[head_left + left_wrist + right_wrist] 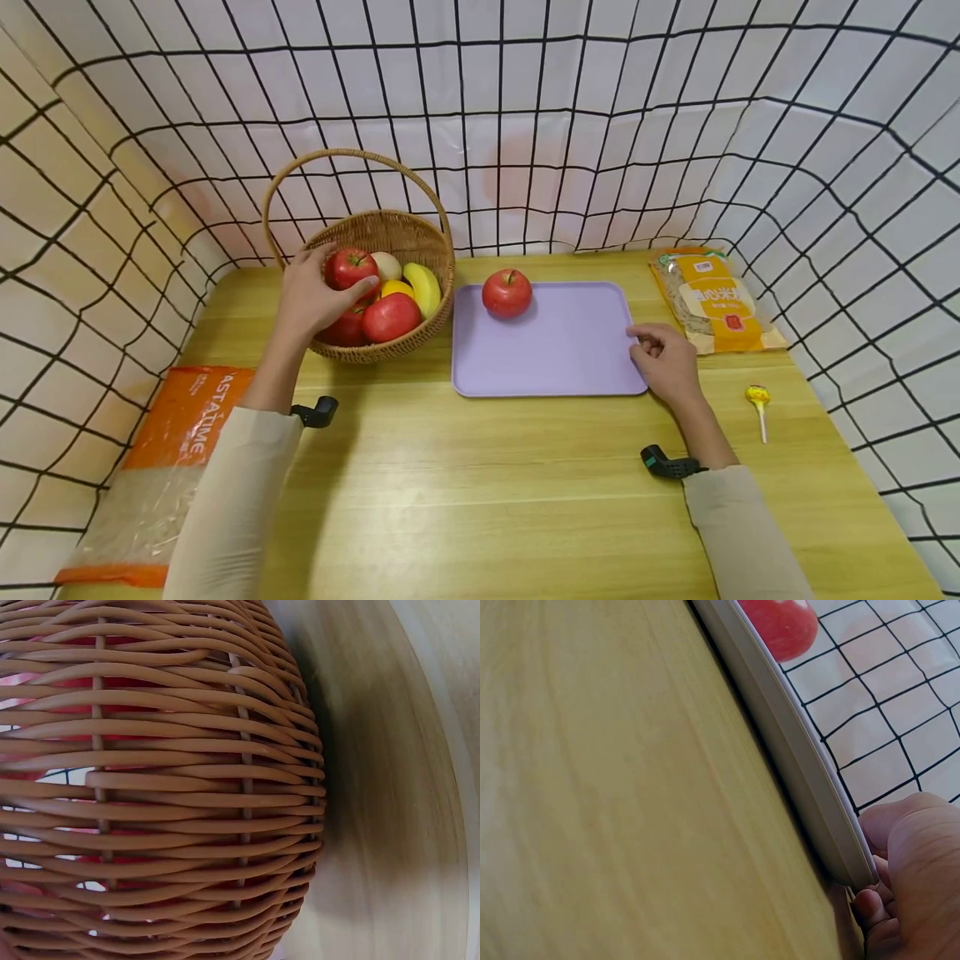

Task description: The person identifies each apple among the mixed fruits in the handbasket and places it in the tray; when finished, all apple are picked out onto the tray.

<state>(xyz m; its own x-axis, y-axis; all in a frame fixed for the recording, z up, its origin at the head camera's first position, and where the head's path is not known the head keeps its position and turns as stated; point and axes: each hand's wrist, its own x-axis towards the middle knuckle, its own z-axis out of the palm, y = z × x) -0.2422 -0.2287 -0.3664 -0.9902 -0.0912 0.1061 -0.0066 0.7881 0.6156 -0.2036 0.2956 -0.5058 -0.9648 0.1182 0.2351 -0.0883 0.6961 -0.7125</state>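
Note:
A wicker basket (375, 354) with a tall arched handle holds several fruits. My left hand (307, 292) reaches in over its left side, fingers and thumb around a red apple (354, 267) on top of the pile. In the left wrist view the basket's woven wall (165, 780) hides that hand's grip. To the right lies a lilac tray (555, 350) with one red apple (507, 293) near its back left corner. My right hand (667, 362) holds the tray's right edge. In the right wrist view its thumb (900, 817) is over the rim, other fingertips lower down.
Inside the basket are more red fruits (392, 318), a banana (423, 290) and a pale round one (386, 267). An orange bag (161, 467) lies at front left, a yellow bag (712, 300) at back right, and a lollipop (759, 400) beyond my right hand. Black-gridded walls (525, 125) enclose the table.

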